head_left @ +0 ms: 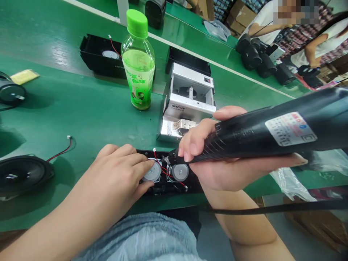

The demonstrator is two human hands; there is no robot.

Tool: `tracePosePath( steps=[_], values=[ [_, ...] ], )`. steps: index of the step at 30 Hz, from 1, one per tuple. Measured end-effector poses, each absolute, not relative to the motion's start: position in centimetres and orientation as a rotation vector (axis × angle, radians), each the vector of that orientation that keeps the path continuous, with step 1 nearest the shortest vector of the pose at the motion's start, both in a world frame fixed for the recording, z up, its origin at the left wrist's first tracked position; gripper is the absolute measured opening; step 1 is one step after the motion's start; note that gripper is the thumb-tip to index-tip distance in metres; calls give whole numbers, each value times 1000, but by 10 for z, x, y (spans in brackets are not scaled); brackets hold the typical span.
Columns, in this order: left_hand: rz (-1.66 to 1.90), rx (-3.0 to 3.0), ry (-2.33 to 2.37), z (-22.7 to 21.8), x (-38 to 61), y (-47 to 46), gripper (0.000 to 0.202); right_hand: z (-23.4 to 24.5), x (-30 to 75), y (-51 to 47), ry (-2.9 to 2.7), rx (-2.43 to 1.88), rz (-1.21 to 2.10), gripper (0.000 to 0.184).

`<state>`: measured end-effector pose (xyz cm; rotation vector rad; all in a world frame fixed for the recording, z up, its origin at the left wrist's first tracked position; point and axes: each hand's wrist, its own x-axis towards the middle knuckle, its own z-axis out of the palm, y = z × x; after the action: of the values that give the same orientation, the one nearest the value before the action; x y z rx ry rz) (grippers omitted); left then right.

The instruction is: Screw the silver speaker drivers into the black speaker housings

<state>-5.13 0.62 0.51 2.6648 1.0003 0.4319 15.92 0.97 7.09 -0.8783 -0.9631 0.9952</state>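
My left hand [119, 172] rests on a round metal speaker driver [152, 171], with its fingers curled over the driver's left side and hiding part of it. The driver sits in a black speaker housing [174, 189] lying open on the bench. A second round driver [179, 172] sits beside the first, and red and black wires [163, 169] cross between them. My right hand [206, 148] grips a black electric screwdriver [258, 136] with a white label. Its tip is close to the inner edge of the left driver, and the contact point is hidden.
A green-capped drink bottle [138, 59] and a metal screw feeder [187, 101] stand on the green workbench [89, 119]. A loose speaker driver [23, 174] with wires lies at left, and a black housing [100, 56] lies behind. Co-workers [318, 47] stand at upper right.
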Motion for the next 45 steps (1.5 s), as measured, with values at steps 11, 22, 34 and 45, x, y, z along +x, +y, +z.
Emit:
tracePosePath(
  steps=[11,22,34,45],
  values=[
    [416,2700,989,5,-52,9,27,56,164,14,-1093,-783,1004,67],
    [258,2625,1042,9,-49,12,23,44,150,16,-1103,-622,987,66],
    [150,2635,1076,15,-45,13,16,17,138,26,-1175,-550,864,63],
    [216,2674,1027,8,-48,12,22,92,182,-2,-990,-827,633,44]
  ],
)
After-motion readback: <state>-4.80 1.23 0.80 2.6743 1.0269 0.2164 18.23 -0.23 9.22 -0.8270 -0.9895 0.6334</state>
